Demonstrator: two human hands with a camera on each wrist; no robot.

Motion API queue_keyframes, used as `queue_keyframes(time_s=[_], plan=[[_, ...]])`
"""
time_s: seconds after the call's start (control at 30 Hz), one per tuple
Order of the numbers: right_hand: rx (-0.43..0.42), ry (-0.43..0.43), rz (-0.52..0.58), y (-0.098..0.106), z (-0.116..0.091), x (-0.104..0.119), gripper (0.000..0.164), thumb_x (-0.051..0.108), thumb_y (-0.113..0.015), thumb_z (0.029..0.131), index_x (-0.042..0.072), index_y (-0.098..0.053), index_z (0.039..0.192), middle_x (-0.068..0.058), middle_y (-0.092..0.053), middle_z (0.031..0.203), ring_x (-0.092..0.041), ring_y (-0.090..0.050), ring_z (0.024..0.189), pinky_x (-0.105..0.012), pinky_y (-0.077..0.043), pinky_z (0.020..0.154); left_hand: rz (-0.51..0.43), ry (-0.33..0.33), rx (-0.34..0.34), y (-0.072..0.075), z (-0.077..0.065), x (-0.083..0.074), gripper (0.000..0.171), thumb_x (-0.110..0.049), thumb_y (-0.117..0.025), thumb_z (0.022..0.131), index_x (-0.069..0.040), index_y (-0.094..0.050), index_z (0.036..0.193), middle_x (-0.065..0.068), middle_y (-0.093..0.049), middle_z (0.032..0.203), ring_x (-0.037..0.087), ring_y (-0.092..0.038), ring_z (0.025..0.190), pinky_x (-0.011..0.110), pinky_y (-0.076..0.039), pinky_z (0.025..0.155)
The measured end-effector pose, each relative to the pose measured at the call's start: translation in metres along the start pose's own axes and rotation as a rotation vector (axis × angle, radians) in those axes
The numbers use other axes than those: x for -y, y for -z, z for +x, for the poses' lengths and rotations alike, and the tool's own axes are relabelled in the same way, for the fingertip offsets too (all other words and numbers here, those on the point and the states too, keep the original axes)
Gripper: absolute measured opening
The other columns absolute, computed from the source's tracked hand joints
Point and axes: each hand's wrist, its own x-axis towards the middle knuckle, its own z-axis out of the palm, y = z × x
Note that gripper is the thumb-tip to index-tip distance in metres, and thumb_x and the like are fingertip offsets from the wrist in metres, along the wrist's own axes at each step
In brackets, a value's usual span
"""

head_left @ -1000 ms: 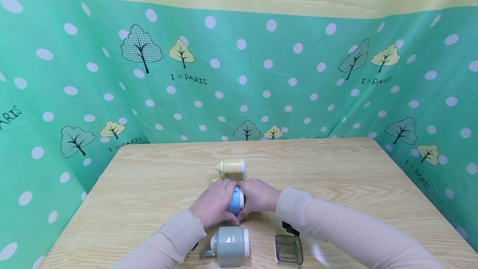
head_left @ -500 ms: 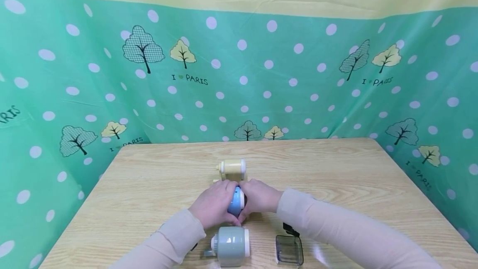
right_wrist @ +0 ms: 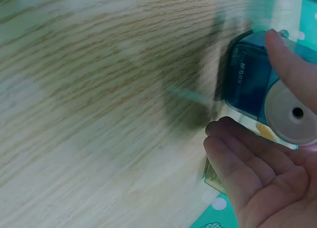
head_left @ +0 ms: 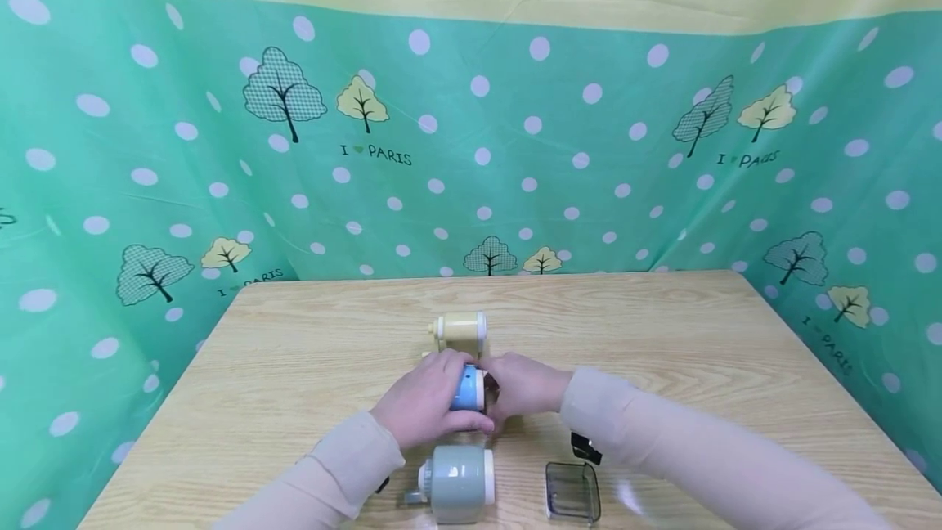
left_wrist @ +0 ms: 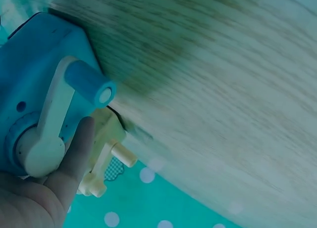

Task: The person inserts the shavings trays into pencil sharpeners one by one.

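A blue crank pencil sharpener (head_left: 467, 391) is between the two hands. My left hand (head_left: 419, 401) grips its body from the left, with the thumb along its near side. In the left wrist view its white crank arm (left_wrist: 51, 109) has a blue knob. My right hand (head_left: 526, 387) is at the sharpener's right end, beside the white ring. In the right wrist view, the right fingers (right_wrist: 242, 168) are fairly straight and apart from the ring. A thumb (right_wrist: 292, 65) lies over the ring and the dark clear shavings drawer (right_wrist: 247, 79); whose thumb is unclear.
A yellow crank sharpener (head_left: 461, 325) stands just beyond the hands. Nearer the body is a grey-green crank sharpener (head_left: 459, 482), with a loose dark clear drawer (head_left: 572, 492) to its right. A green dotted curtain (head_left: 559, 145) encloses the wooden table.
My right hand has shifted slightly right, widening the gap between the hands. The left thumb now reaches farther right along the blue sharpener. The other sharpeners and loose drawer stay put.
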Motion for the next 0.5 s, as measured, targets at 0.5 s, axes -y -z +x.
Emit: queue_keyframes(time_s=[0.5], plan=[[-0.129,0.085,0.057,0.023,-0.033,0.000,0.068,0.045,-0.074,0.083,-0.005,-0.065,0.127,-0.019,-0.071,0.121,-0.032,-0.067,0.112,-0.048,-0.052,0.097,0.106,-0.083,-0.126,0.021,0.002,-0.004,0.062,-0.058,-0.037,0.099,-0.005,-0.066,0.116,0.004,-0.067,0.107,0.018,-0.060,0.098,0.038,-0.055,0.085]])
